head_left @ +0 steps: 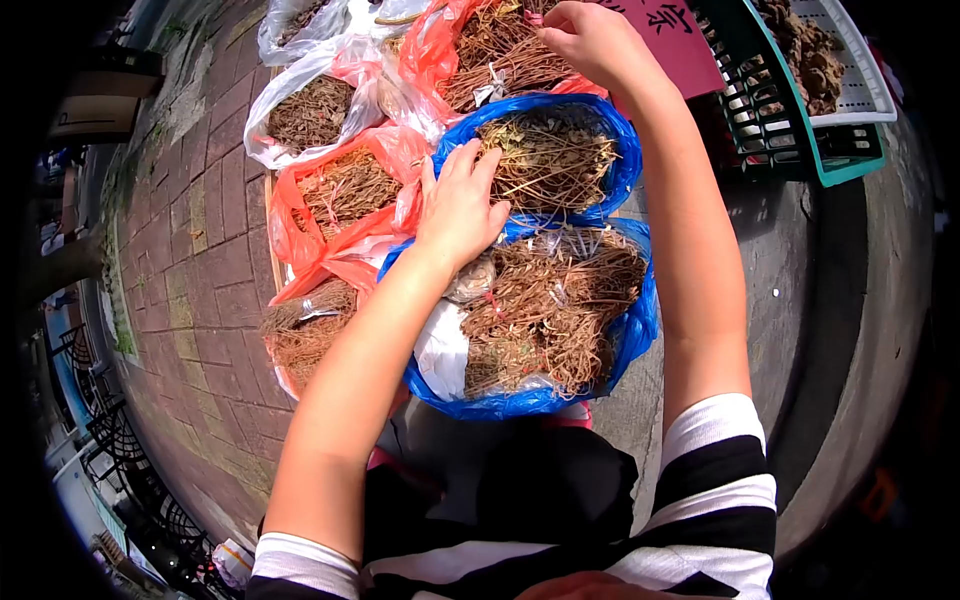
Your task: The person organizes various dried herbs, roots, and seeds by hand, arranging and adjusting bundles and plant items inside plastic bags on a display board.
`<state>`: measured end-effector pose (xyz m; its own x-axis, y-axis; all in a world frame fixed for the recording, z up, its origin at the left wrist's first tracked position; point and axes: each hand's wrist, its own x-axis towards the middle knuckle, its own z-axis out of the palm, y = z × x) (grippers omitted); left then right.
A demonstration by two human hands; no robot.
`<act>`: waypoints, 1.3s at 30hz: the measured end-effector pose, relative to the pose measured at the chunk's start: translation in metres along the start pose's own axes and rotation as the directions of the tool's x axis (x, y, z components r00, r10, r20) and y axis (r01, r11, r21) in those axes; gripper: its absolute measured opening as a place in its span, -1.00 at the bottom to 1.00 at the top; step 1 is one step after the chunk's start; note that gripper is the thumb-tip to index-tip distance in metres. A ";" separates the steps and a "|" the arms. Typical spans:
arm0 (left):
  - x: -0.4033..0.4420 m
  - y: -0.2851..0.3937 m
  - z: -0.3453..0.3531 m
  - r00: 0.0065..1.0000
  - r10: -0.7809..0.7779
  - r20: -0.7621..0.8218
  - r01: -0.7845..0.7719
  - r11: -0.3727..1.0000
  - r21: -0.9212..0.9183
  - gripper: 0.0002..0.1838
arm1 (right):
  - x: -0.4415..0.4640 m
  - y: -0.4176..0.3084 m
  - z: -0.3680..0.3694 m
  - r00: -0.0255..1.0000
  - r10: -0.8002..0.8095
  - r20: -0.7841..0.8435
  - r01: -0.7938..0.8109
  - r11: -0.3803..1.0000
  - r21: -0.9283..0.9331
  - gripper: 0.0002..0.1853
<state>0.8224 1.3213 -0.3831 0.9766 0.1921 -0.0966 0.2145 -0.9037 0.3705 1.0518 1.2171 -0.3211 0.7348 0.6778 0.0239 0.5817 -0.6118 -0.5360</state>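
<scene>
My left hand (462,205) rests with fingers spread at the left rim of a blue plastic bag (625,150) of dried plant stems (550,160). My right hand (597,42) is above a red plastic bag (428,50) of dried twigs (510,55). Its thumb and fingers are pinched together; what is between them, if anything, is too small to name. A bit of pink shows beside the fingertips. Nearer to me, a second blue bag (500,405) holds tangled brown roots (560,310) in bundles.
More bags stand at left: a red bag (290,200) of twigs and a white bag (258,130) of dark dried herbs. A red sign (680,55) with writing is by my right forearm. A green crate (830,170) and white basket (875,100) stand at right. Brick paving (190,270) lies left.
</scene>
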 end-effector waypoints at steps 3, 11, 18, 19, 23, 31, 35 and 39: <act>-0.005 0.002 -0.004 1.000 -0.020 0.015 0.020 1.000 -0.011 -0.27 | 0.046 0.044 0.085 0.960 -0.187 -0.209 0.108 0.933 -0.343 -0.42; -0.059 -0.004 -0.039 0.987 0.094 -0.128 -0.104 0.992 -0.071 -0.25 | -0.001 0.006 0.071 0.926 0.198 0.321 -0.062 0.918 -0.391 -0.45; -0.134 -0.006 -0.066 0.983 0.140 -0.117 -0.158 0.975 -0.156 -0.38 | 0.071 0.055 0.089 0.901 0.362 -0.238 -0.397 0.910 -0.122 -0.38; -0.141 -0.004 -0.067 0.982 0.151 -0.109 -0.167 0.973 -0.158 -0.39 | 0.079 0.054 0.093 0.888 0.426 -0.171 -0.453 0.873 -0.180 -0.33; -0.151 0.010 -0.062 0.989 0.111 -0.096 -0.132 0.960 -0.248 -0.46 | 0.102 0.038 0.131 0.988 0.118 -0.104 -0.117 0.993 0.015 -0.28; -0.157 0.026 -0.061 0.989 0.139 -0.043 -0.146 0.951 -0.274 -0.47 | 0.069 -0.019 0.116 0.924 -0.228 -0.307 0.199 0.972 -0.121 -0.40; -0.156 0.019 -0.057 0.981 0.165 -0.098 -0.182 0.963 -0.200 -0.42 | 0.048 -0.049 0.130 0.910 -0.133 0.393 0.178 0.981 -0.079 -0.46; -0.136 -0.008 -0.071 0.973 -0.038 -0.228 -0.014 0.975 -0.221 -0.42 | 0.005 -0.086 0.101 0.937 -0.331 0.107 0.336 0.941 -0.031 -0.48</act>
<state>0.6893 1.3294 -0.3070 0.9457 0.3085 0.1021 0.1995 -0.7991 0.5671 0.9700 1.3145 -0.3602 0.4589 0.8817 0.1098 0.8054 -0.3607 -0.4703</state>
